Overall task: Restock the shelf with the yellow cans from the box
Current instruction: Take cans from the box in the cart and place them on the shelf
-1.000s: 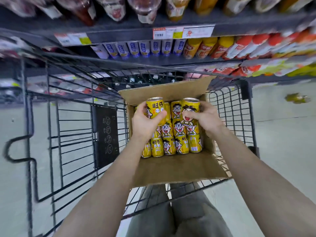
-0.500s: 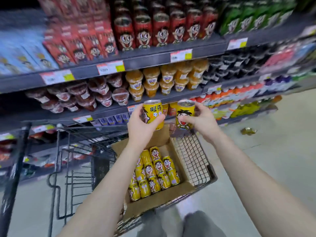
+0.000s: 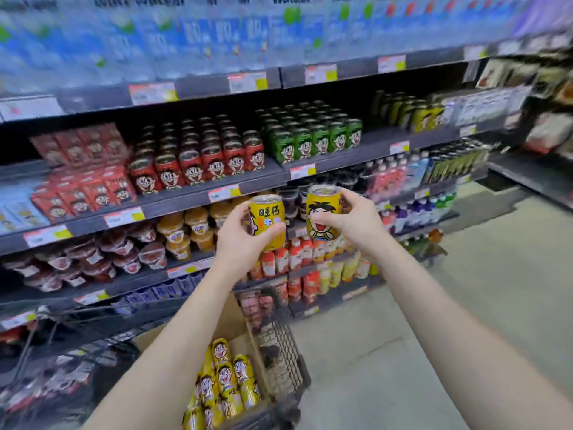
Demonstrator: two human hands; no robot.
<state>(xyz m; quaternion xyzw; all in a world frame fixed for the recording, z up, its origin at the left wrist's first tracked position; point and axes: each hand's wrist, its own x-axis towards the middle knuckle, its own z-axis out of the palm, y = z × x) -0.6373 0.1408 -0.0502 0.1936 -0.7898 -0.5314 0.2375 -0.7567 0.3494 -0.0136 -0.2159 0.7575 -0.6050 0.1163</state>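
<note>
Yellow cans (image 3: pixel 226 377) lie packed in the cardboard box (image 3: pixel 231 321) inside the shopping cart (image 3: pixel 280 346). Two more are held above the cart, just beside each other: the left can (image 3: pixel 268 223) gripped by the left hand (image 3: pixel 238 240), the right can (image 3: pixel 322 212) by the right hand (image 3: pixel 356 221). Beyond the cart, stocked shelves (image 3: pixel 173 203) carry red cans (image 3: pixel 198 162) and green cans (image 3: pixel 313 139). The left can shows lettering, the right can a cartoon face. Both stand roughly upright, silver tops upward.

Glossy metal yellow cans (image 3: pixel 268 212), matt brown cardboard box (image 3: pixel 230 319), black wire cart (image 3: pixel 279 346), perhaps smooth pale floor (image 3: pixel 465 305).
</note>
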